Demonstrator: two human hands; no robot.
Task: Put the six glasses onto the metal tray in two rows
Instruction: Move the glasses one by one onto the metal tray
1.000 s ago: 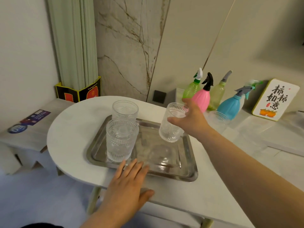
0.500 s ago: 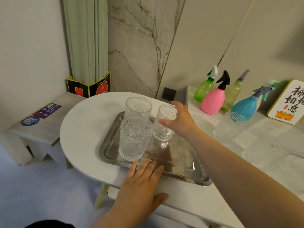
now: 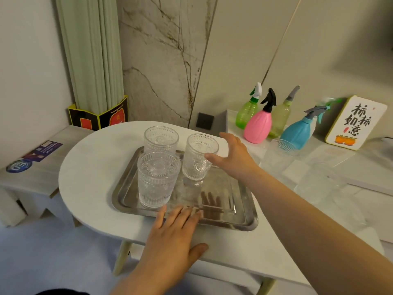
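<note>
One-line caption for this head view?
Right hand opening beside third ribbed clear glass on metal tray; left hand flat at tray edge.

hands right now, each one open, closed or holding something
Left hand: open, flat on the white table.
Right hand: open, fingers beside the clear ribbed glass, not gripping it.

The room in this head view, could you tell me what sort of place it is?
Probably a home or staged living space: a small white table beside a marble-look wall panel, spray bottles on a ledge, and a decorative sign.
</note>
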